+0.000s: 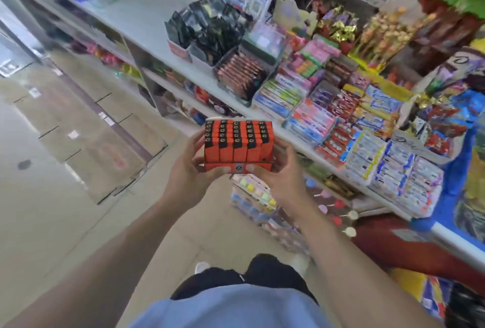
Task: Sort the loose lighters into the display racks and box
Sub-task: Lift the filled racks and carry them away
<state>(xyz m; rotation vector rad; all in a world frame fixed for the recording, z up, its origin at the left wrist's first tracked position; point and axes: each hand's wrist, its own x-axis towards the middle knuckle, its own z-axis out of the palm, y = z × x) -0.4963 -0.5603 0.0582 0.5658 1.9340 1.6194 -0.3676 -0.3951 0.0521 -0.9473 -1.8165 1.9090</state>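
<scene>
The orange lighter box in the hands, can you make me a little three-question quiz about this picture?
1. True or false: only one hand holds the orange lighter box.
2. Where is the box? A) on the white counter B) held in the air in front of the counter C) on the floor
3. Fill in: the lighters in the box stand with their ______ ends up.

Key
1. False: the left hand grips its left side and the right hand its right side, thumbs on the front.
2. B
3. Black. Rows of black tops show above the orange bodies.
</scene>
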